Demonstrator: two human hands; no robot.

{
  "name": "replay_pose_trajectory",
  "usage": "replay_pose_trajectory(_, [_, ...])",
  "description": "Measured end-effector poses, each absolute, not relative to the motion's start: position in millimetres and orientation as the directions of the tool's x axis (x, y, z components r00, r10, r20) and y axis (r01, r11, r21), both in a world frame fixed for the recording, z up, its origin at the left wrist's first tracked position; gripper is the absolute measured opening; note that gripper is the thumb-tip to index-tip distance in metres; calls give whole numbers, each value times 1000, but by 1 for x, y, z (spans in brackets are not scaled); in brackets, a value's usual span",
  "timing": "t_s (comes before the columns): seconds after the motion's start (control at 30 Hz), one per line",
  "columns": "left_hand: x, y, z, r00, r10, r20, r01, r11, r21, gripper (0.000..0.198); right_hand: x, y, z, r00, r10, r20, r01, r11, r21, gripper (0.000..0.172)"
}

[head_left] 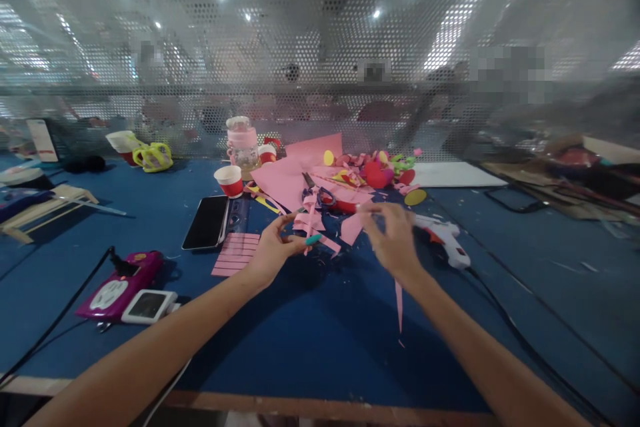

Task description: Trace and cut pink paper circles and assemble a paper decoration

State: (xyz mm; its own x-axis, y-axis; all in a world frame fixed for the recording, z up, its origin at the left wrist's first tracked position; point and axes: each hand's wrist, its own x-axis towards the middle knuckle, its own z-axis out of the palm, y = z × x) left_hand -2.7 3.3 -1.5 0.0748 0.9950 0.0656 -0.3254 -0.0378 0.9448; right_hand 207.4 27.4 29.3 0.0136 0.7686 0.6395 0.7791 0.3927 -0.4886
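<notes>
My left hand (274,248) is closed in a pinch on a pink paper strip (311,221) that stands up from its fingertips above the blue table (310,333). My right hand (395,237) hovers a little to the right, its fingers drawn together over a piece of pink paper (353,227); motion blurs them. A long thin pink strip (399,303) hangs below the right wrist. Scissors (315,195) lie just beyond both hands on pink sheets.
A white glue gun (445,239) lies right of my right hand, its cable running toward me. A phone (207,221), a striped pink pad (236,253), a red cup (229,180), a jar (243,141), a purple power strip (120,283) and colourful paper scraps (375,172) surround the work spot.
</notes>
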Motion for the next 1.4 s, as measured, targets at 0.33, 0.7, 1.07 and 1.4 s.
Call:
replay_pose_trajectory(0.33, [-6, 1, 6, 119, 984, 131, -357, -81, 931, 72, 157, 29, 22, -517, 841, 158, 123, 256, -959, 41])
replay_pose_trajectory(0.7, [-6, 4, 1, 121, 970, 209, -302, -164, 939, 71, 158, 24, 19, -381, 911, 158, -73, 141, -987, 34])
replay_pose_trajectory(1.07, [-6, 6, -1, 84, 979, 186, -257, -159, 953, 76, 156, 19, 20, -366, 926, 92, -117, 52, -992, 33])
replay_pose_trajectory(1.4, [-6, 8, -6, 72, 978, 196, -288, -168, 943, 72, 160, 20, 22, -456, 886, 83, -74, 55, -996, 31])
